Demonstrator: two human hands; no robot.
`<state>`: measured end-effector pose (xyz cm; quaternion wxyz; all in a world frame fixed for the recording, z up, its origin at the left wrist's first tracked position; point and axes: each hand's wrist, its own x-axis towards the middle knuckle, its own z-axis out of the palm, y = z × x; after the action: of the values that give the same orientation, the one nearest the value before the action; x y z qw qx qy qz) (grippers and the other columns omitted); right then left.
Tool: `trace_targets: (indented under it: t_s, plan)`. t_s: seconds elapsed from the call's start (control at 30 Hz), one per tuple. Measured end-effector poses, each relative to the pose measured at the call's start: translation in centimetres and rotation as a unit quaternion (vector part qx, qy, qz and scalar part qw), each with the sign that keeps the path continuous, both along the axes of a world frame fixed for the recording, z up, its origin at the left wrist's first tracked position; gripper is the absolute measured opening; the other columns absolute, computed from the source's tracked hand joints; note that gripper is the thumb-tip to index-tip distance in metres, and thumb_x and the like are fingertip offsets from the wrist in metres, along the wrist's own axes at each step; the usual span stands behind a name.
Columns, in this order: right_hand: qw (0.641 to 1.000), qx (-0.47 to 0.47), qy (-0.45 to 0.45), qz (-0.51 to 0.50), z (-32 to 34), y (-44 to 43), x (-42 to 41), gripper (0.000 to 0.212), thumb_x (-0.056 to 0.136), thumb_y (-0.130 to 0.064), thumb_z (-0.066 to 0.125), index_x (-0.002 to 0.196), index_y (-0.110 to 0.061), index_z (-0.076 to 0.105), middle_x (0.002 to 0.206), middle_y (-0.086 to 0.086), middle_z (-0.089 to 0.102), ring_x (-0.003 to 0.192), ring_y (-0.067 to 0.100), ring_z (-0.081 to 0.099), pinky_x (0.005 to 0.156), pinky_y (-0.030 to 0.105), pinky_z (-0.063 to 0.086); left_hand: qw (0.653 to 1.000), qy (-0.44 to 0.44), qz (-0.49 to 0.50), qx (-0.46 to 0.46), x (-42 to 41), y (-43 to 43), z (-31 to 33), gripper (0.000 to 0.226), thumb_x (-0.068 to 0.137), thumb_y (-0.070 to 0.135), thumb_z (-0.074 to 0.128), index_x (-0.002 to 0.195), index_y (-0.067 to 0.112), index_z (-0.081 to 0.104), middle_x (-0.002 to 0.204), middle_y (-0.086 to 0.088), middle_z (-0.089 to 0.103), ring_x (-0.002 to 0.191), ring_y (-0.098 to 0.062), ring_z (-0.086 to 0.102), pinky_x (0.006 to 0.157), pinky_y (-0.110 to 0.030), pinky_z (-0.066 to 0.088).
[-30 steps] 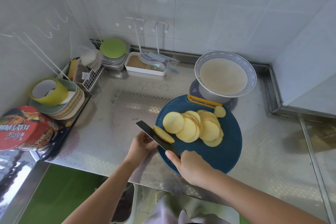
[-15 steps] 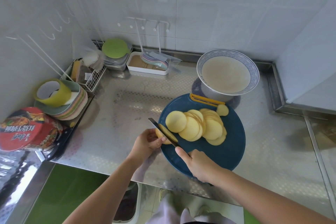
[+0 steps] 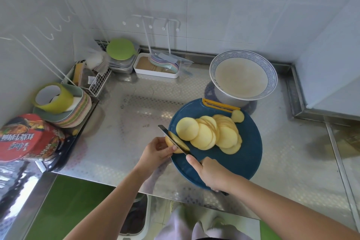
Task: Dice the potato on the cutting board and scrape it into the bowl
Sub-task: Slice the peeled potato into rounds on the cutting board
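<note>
right hand [image 3: 211,174]: clenched round the knife [image 3: 173,138] handle, index finger laid along the blade's back
left hand [image 3: 155,152]: fingertips pinch the potato end piece [image 3: 169,142] at the cutting board's left edge
knife: blade lies across the end piece, tip pointing off the board to the left
potato slices [image 3: 210,134]: overlapping fan of round slices mid-board, one small slice apart by the orange handle
cutting board [image 3: 247,154]: round, blue, at the counter's [image 3: 124,122] front edge, right of centre
bowl [image 3: 243,76]: blue-patterned rim, back edge, just behind the board
noodle tub [image 3: 29,138]: left front corner, tilted, red lid with white Chinese characters seen upside down, can't read them
plate stack [image 3: 78,109]: left edge, yellow-green cup [image 3: 52,97] on top
</note>
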<state>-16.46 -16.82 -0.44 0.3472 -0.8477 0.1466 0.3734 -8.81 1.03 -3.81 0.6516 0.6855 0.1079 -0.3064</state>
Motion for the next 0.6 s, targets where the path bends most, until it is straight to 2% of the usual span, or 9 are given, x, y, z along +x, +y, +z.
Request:
trace_targets:
  t_s: [0.1, 0.4, 0.6]
  plan:
    - [1.000, 0.004, 0.020, -0.010, -0.6, 0.1, 0.6, 0.069, 0.093, -0.074, 0.017, 0.074, -0.012, 0.041, 0.061, 0.003, 0.043, 0.048, 0.017, 0.044, 0.046, 0.027, 0.038, 1.000, 0.009, 0.000, -0.010, 0.1, 0.2, -0.2, 0.041, 0.077, 0.011, 0.075, 0.111, 0.002, 0.055, 0.101, -0.012, 0.068, 0.089, -0.018, 0.069, 0.074, -0.024, 0.057]
    - [1.000, -0.009, 0.027, -0.012, -2.4, 0.2, 2.1, 0.074, 0.091, -0.077, 0.016, 0.080, -0.009, 0.045, 0.057, 0.008, 0.045, 0.042, 0.020, 0.044, 0.042, 0.026, 0.037, 1.000, -0.003, -0.009, -0.022, 0.2, 0.2, -0.4, 0.059, 0.062, 0.024, 0.080, 0.113, 0.006, 0.056, 0.104, -0.011, 0.068, 0.095, -0.021, 0.069, 0.081, -0.029, 0.056]
    - [0.997, 0.030, 0.036, -0.058, -2.9, -0.2, 2.2, 0.071, 0.091, -0.076, 0.020, 0.078, -0.011, 0.042, 0.052, 0.004, 0.037, 0.037, 0.016, 0.034, 0.040, 0.024, 0.033, 0.999, -0.003, -0.015, -0.029, 0.1, 0.6, -0.9, 0.058, 0.063, 0.021, 0.081, 0.114, 0.008, 0.056, 0.107, -0.013, 0.068, 0.097, -0.023, 0.068, 0.078, -0.027, 0.056]
